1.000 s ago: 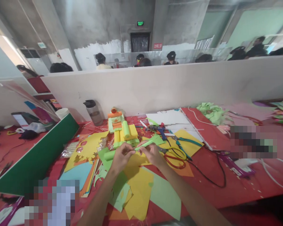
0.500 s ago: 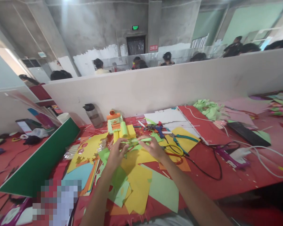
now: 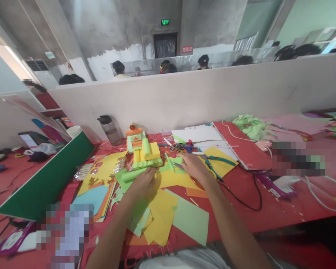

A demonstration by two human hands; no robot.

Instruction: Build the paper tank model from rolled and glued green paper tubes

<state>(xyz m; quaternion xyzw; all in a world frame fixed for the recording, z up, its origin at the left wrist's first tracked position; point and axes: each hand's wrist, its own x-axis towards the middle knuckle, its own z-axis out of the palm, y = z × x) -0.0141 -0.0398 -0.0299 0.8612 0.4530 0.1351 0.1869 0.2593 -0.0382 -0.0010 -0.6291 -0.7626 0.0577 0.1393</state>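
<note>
My left hand point(image 3: 148, 181) is low over the papers with its fingers curled at the end of a light green paper roll point(image 3: 132, 174). That roll sticks out to the left, and the fingers partly hide the grip. Reaching in from the right, my right hand point(image 3: 194, 167) closes over a pair of scissors point(image 3: 179, 166); their blades point left from under the fingers. A thinner green paper roll point(image 3: 169, 162) lies between the hands. Just beyond stands a model built of yellow, green and orange paper point(image 3: 154, 151), with a wavy green strip point(image 3: 148, 163) along its near edge.
Teal-handled pliers point(image 3: 217, 164) lie right of my right hand. Yellow and green sheets point(image 3: 190, 215) cover the near table. A dark bottle point(image 3: 109, 130) stands by the white partition point(image 3: 168, 99). A green board point(image 3: 47, 179) leans at left; cables point(image 3: 259, 194) run at right.
My hands have moved apart. The thin green roll that was at my right fingers now lies on the papers, and my right hand has gone to the scissors. The view has tilted slightly down.
</note>
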